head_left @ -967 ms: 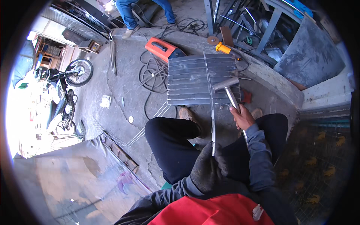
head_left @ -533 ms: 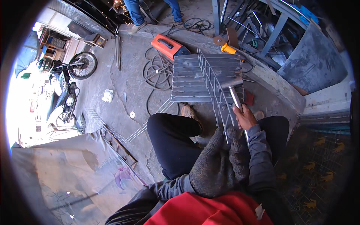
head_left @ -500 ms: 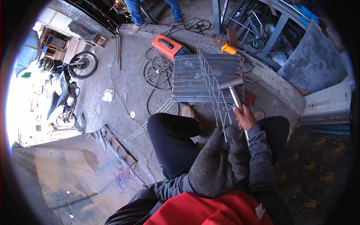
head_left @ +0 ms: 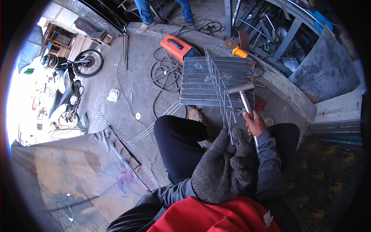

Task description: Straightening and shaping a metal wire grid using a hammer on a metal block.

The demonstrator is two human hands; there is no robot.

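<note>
My left hand (head_left: 218,172), in a dark grey knitted glove, grips the near end of a long, narrow welded wire lattice (head_left: 217,83). The lattice stretches away over a slatted dark metal bench top (head_left: 195,83). My bare right hand (head_left: 255,123) is wrapped around the metal handle of a hammer (head_left: 240,88). The hammer's head is over the right part of the bench top, beside the lattice; whether it touches anything I cannot tell.
Behind the bench sit an orange-red machine (head_left: 178,47), coiled cables (head_left: 165,73) and a yellow power tool (head_left: 239,52). Another wire lattice (head_left: 154,125) lies on the floor. A motorcycle (head_left: 71,89) stands left, and a person's jeans-clad legs (head_left: 145,11) show at the back. Metal scraps (head_left: 266,31) fill the far right.
The whole view has shifted slightly. My gloved fingers have moved a little on the lattice, while the hammer keeps nearly the same place. Sparks at the far left back no longer show.
</note>
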